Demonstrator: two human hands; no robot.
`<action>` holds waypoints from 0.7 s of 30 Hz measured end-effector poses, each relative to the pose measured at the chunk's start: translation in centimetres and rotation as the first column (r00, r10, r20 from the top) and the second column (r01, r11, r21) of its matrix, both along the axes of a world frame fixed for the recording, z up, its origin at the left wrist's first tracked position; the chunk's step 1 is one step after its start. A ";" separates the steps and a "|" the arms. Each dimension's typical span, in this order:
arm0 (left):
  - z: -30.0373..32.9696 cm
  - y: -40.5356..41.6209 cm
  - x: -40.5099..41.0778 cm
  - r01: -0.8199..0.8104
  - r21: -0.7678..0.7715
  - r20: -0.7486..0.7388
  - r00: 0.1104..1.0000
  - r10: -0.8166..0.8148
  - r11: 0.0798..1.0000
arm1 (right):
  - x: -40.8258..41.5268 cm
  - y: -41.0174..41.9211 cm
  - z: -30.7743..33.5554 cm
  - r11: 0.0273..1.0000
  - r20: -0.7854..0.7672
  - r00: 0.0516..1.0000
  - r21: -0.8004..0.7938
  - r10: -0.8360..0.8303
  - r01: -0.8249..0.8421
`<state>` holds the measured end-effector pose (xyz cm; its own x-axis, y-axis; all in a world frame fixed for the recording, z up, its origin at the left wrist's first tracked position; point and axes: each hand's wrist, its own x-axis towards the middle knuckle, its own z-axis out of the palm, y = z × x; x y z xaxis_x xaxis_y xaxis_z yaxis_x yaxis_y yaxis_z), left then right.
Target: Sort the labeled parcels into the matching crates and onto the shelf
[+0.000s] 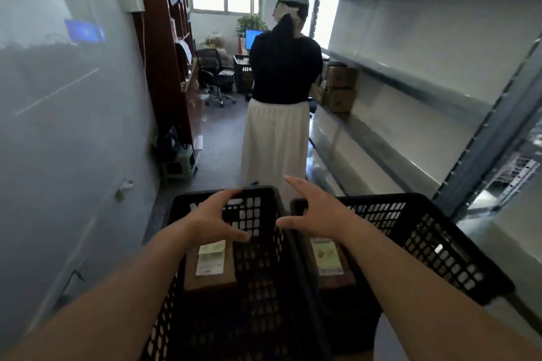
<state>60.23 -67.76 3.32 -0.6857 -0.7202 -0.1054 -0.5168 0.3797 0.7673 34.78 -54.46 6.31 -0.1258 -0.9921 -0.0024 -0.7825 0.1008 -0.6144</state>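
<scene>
My forearms fill the bottom of the view, both reaching forward over two black crates. My left hand [217, 215] hangs above the left crate [264, 287] with fingers spread and loosely bent, gripping nothing. My right hand [315, 212] is above the gap between the crates, at the near corner of the right crate [440, 246], fingers likewise apart and bare. Neither hand touches a parcel or a rim, as far as I can tell.

Left crate: one brown parcel [209, 268] lies inside, near its left wall, with a pale label facing up. The label's print is too small to read.

Right crate: one brown labeled parcel [330, 265] lies inside against the wall nearest the left crate, partly covered by my right forearm. Its label is also unreadable.

Shelf: the grey metal shelf [410, 91] runs along my right side. Its near stretches show bare boards. At the far end, a few stacked cardboard boxes [340, 88] rest on it.

Another person [283, 91] stands in the aisle ahead, back to me, just beside those boxes.

Assessment: sorting appears under way. Each crate holds a parcel, so at least two placements seem made. Whether each matches its crate cannot be confirmed. No loose parcels awaiting sorting are visible, so what remains cannot be judged from here.
</scene>
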 end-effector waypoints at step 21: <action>8.0 27.5 -31.4 0.739 -0.205 0.125 0.670 -0.732 0.641 | -15.4 43.1 4.9 0.710 -0.073 0.707 -0.020 -0.704 0.704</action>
